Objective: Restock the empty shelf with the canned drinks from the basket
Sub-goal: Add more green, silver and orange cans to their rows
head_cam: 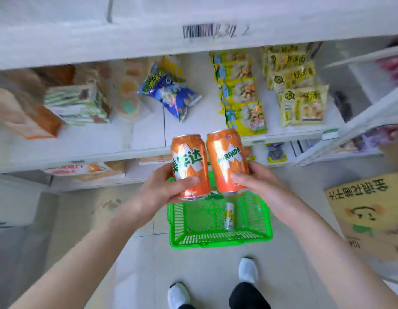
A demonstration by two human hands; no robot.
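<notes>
Above one basket [220, 241], two orange cans [190, 161] [227, 159], left fingers [187, 181] grasping one, right fingers [240, 177] one

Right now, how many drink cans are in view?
3: an orange can in the left hand, the Mirinda can in the right hand, a slim can in the green basket. Others may be hidden.

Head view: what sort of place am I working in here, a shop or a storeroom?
Most likely a small grocery shop aisle: white shelves stocked with yellow snack packets, a barcode label on the shelf edge above, and a green shopping basket on the floor.
</notes>
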